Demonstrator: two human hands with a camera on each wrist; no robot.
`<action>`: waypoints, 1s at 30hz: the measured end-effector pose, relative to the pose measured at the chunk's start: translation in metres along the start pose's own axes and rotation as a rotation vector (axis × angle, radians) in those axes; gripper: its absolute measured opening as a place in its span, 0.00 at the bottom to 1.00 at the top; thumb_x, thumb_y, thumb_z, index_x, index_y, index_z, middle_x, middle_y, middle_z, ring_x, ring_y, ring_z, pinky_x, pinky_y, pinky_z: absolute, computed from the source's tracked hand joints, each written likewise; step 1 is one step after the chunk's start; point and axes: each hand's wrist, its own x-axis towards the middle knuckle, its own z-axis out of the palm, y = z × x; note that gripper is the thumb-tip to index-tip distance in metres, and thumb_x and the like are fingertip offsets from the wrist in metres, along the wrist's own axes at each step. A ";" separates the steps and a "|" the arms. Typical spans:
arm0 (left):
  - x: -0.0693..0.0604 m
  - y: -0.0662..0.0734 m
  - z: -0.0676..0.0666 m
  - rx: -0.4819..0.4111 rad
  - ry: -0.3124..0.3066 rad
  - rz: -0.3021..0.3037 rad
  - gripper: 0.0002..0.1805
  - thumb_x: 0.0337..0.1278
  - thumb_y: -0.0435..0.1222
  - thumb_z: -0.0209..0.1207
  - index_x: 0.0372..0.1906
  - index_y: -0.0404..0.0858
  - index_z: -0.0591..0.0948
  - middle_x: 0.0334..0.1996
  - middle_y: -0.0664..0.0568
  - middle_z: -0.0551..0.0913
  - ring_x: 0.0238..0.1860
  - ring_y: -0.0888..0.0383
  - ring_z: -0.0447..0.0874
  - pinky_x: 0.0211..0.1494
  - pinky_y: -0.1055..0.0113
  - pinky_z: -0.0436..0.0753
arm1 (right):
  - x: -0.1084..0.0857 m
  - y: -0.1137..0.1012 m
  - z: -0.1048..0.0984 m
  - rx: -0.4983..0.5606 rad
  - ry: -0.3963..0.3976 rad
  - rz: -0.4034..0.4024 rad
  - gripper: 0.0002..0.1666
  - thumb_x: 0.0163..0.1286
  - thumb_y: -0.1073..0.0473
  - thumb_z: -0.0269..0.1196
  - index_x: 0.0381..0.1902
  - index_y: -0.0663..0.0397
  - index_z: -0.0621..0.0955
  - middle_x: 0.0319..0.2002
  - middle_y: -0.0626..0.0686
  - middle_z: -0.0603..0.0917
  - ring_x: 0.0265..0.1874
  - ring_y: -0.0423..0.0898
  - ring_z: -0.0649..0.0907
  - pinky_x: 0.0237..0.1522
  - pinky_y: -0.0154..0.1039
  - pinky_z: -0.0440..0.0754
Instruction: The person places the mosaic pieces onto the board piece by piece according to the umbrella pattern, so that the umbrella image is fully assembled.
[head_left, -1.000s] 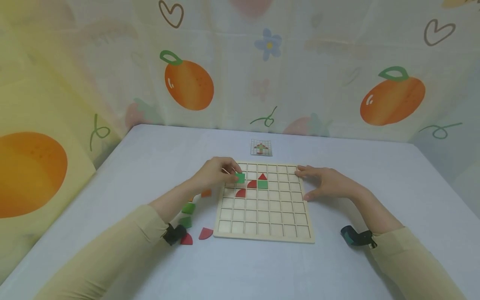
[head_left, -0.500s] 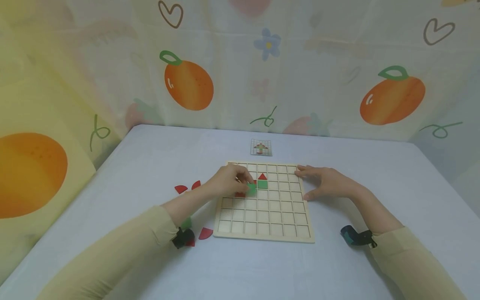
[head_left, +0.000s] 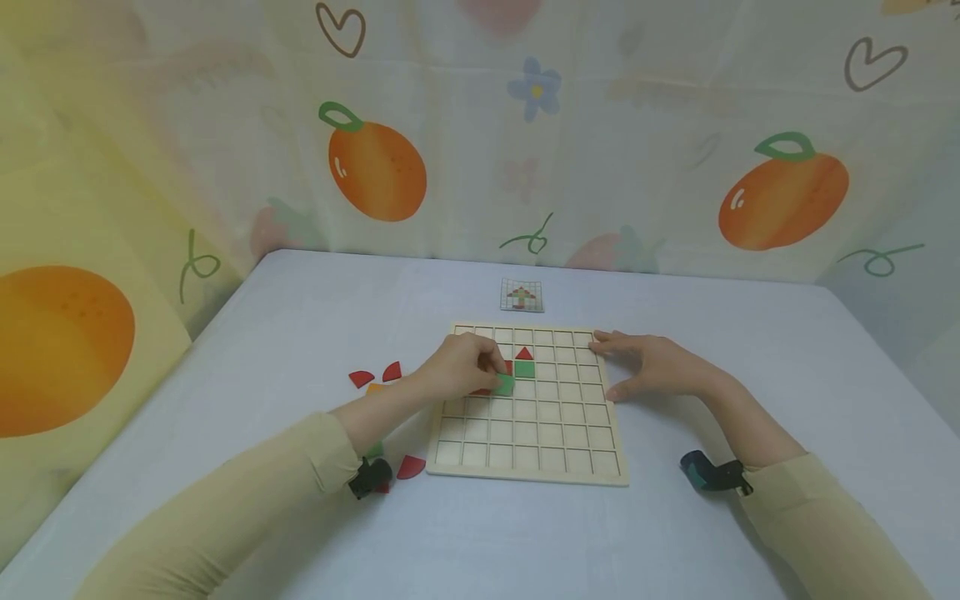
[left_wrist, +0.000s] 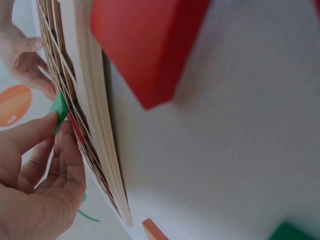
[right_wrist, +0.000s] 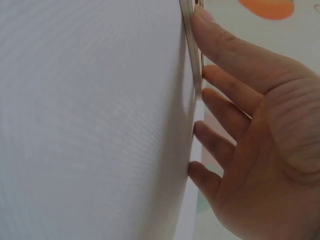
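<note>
My left hand [head_left: 461,367] pinches a green square tile [head_left: 505,386] between thumb and fingers, over the upper left part of a wooden grid board [head_left: 551,437]. In the left wrist view the tile [left_wrist: 59,110] tilts at the board's surface; whether it lies in a cell I cannot tell. Just beyond it, another green square [head_left: 524,369] sits in a cell below a red triangle [head_left: 525,353]. Red pieces beside the held tile are partly hidden by my fingers. My right hand [head_left: 660,365], fingers spread and extended, touches the board's right edge with thumb and fingertips.
Behind the board lies a small card [head_left: 522,295] with a gridded picture. Left of the board are loose red quarter circles [head_left: 411,467], an orange piece [head_left: 375,388] and a green piece [head_left: 374,450], some partly covered by my left arm. A patterned cloth hangs behind the table.
My left hand has carried the green square rightward and slightly nearer across the board, then lowered it toward a cell. My right hand has stayed at the board's edge.
</note>
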 end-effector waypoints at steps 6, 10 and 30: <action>-0.001 0.003 0.001 0.036 0.003 -0.001 0.01 0.62 0.31 0.68 0.35 0.36 0.88 0.28 0.52 0.84 0.34 0.60 0.76 0.41 0.72 0.73 | 0.000 0.001 0.000 -0.001 -0.003 0.004 0.51 0.57 0.43 0.79 0.75 0.53 0.74 0.81 0.55 0.65 0.82 0.65 0.59 0.78 0.70 0.57; -0.002 0.005 0.001 0.047 0.001 -0.006 0.02 0.63 0.31 0.67 0.35 0.36 0.88 0.29 0.51 0.85 0.35 0.59 0.76 0.41 0.72 0.73 | 0.001 0.002 0.000 -0.003 0.000 0.005 0.51 0.57 0.43 0.79 0.75 0.52 0.74 0.81 0.55 0.65 0.82 0.64 0.59 0.78 0.69 0.58; -0.002 0.004 0.001 0.028 -0.015 -0.013 0.04 0.62 0.30 0.68 0.40 0.35 0.87 0.33 0.50 0.86 0.36 0.60 0.78 0.43 0.73 0.76 | 0.001 0.001 0.001 -0.020 0.005 0.003 0.50 0.57 0.42 0.79 0.74 0.52 0.75 0.81 0.55 0.65 0.82 0.65 0.59 0.78 0.70 0.58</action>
